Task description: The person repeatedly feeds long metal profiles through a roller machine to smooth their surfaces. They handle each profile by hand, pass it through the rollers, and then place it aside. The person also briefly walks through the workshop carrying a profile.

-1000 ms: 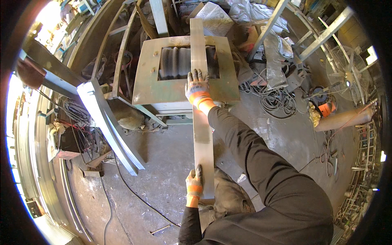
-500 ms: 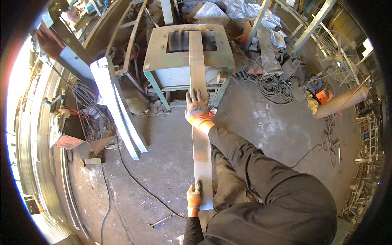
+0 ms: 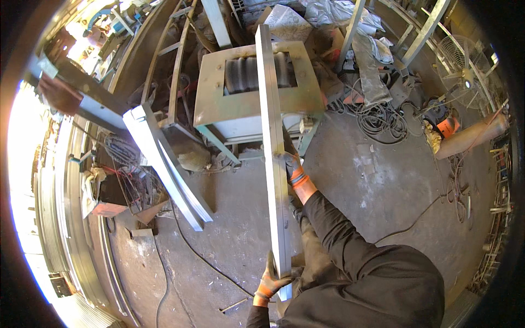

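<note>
Two-handed hold: L hand (image 3: 272,280) is grasping the metal bar (image 3: 277,186) at its near end; R hand (image 3: 291,164) is gripping its R side approx. midway, fingertips partly hidden. Bar's far end is appearing over the machine (image 3: 216,106); can't tell if touching. For control, both hands should be sharing wt. evenly. R forearm (image 3: 331,216) is reaching fwd, L forearm (image 3: 258,317) bending close in.

A bar (image 3: 269,147) extends away from the person, its far part overlapping, in view, the roller (image 3: 240,75) inside the machine (image 3: 219,105). The left hand (image 3: 271,281) is at the near end; the right hand (image 3: 291,167) is farther along, on the right side. Left of the machine are other bars (image 3: 167,167), then a box (image 3: 106,209); right, coiled cable (image 3: 377,124) on the floor (image 3: 342,169), then a fan (image 3: 466,75).
</note>
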A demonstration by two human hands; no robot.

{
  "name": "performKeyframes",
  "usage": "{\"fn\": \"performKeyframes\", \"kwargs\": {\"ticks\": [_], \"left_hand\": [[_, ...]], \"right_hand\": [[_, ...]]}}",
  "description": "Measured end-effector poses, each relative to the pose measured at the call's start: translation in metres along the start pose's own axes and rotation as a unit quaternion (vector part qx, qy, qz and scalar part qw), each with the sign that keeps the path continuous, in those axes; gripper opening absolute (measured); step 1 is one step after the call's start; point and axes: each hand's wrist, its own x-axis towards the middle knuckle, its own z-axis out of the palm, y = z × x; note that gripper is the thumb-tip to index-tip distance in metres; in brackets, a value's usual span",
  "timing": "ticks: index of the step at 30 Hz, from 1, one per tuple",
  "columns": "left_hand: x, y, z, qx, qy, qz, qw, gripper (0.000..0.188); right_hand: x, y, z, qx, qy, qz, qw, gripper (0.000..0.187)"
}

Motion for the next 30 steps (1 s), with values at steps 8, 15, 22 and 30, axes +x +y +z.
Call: {"fn": "performKeyframes", "kwargs": {"ticks": [8,15,22,30], "left_hand": [[0.232,0.171,0.067,0.518,0.274,0.071,0.807,0.121],[0.402,0.273,0.101,0.592,0.283,0.058,0.752,0.112],[0.395,0.251,0.082,0.600,0.262,0.028,0.755,0.115],[0.219,0.157,0.064,0.597,0.260,0.023,0.758,0.113]], "right_hand": [[0.260,-0.102,0.063,-0.779,0.030,-0.226,0.584,0.089],[0.443,-0.125,0.058,-0.914,0.026,-0.136,0.380,0.081],[0.434,-0.106,0.050,-0.910,0.024,-0.146,0.388,0.067],[0.235,-0.051,0.093,-0.948,0.022,-0.061,0.310,0.076]]}}
